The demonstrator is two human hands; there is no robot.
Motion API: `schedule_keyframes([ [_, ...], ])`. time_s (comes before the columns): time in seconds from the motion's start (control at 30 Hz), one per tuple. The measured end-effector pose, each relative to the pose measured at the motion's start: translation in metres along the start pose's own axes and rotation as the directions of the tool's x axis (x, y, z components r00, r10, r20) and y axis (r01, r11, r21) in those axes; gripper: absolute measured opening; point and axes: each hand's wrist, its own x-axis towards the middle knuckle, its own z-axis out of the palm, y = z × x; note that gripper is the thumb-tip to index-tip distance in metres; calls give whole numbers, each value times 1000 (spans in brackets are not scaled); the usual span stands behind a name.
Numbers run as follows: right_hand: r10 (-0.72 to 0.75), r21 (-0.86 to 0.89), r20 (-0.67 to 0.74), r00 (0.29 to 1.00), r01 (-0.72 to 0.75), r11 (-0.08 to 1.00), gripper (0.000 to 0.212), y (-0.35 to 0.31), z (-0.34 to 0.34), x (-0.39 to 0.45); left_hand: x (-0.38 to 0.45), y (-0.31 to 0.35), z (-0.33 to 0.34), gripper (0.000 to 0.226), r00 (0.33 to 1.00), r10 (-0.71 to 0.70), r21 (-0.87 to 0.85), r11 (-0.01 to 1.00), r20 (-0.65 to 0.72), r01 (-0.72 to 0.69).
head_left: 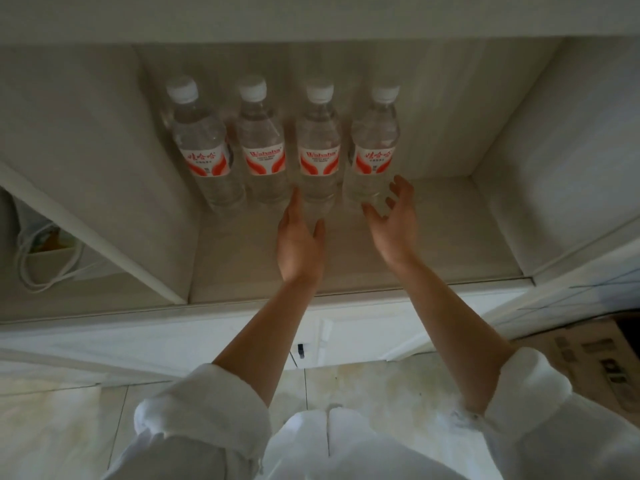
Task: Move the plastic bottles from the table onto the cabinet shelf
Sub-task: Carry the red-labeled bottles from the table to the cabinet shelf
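Four plastic bottles (287, 147) are standing upright in a row on the cabinet shelf (450, 244). The left hand (298, 244), its grip spread, is reaching to the third bottle's (318, 150) base. The right hand (394, 220), fingers spread, is hovering beside the fourth bottle (372, 154).

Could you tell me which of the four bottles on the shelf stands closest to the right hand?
The rightmost bottle: the right hand spreads its fingers around its base, while the other three stand further left.
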Motion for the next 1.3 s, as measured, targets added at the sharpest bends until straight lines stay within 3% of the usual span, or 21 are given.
schedule_keyframes([
  [0.1,1,-20,-7,1000,-1,1000,59,4,-7,-30,-13,-8,-12,51,999,37,-50,998,-5,-37],
  [0.3,-126,-40,58,990,129,991,45,4,-16,-92,-48,-22,-38,29,947,314,79,948,-69,-309],
  [0.5,-300,-80,255,919,329,941,34,2,-30,-143,-107,-39,-65,25,963,262,45,965,-59,-260],
  [0.67,-341,-41,504,793,416,908,30,10,-43,-177,-171,-56,-81,29,991,88,34,996,-99,-85],
  [0.8,-296,9,737,607,429,903,32,26,-52,-198,-238,-60,-76,15,954,-241,-78,970,-179,230],
  [0.9,-280,64,876,393,480,875,31,35,-53,-214,-294,-57,-70,25,893,-426,-106,904,-147,414],
  [0.97,-272,100,923,272,514,852,33,37,-55,-224,-325,-56,-68,20,854,-499,-77,866,-143,494],
  [1.03,-273,181,959,81,569,802,34,37,-51,-248,-370,-56,-75,19,779,-584,-64,807,-227,587],
  [1.07,-269,184,961,69,569,801,34,41,-51,-249,-377,-58,-76,19,775,-596,-37,797,-210,603],
  [1.1,-265,211,964,8,583,785,34,42,-50,-257,-393,-57,-80,20,747,-617,-22,775,-247,632],
  [1.17,-263,308,950,-165,613,727,33,42,-46,-284,-434,-55,-88,22,651,-667,-56,713,-361,699],
  [1.3,-246,453,886,-394,620,641,31,40,-47,-340,-509,-47,-90,12,443,-720,-145,594,-535,791],
])
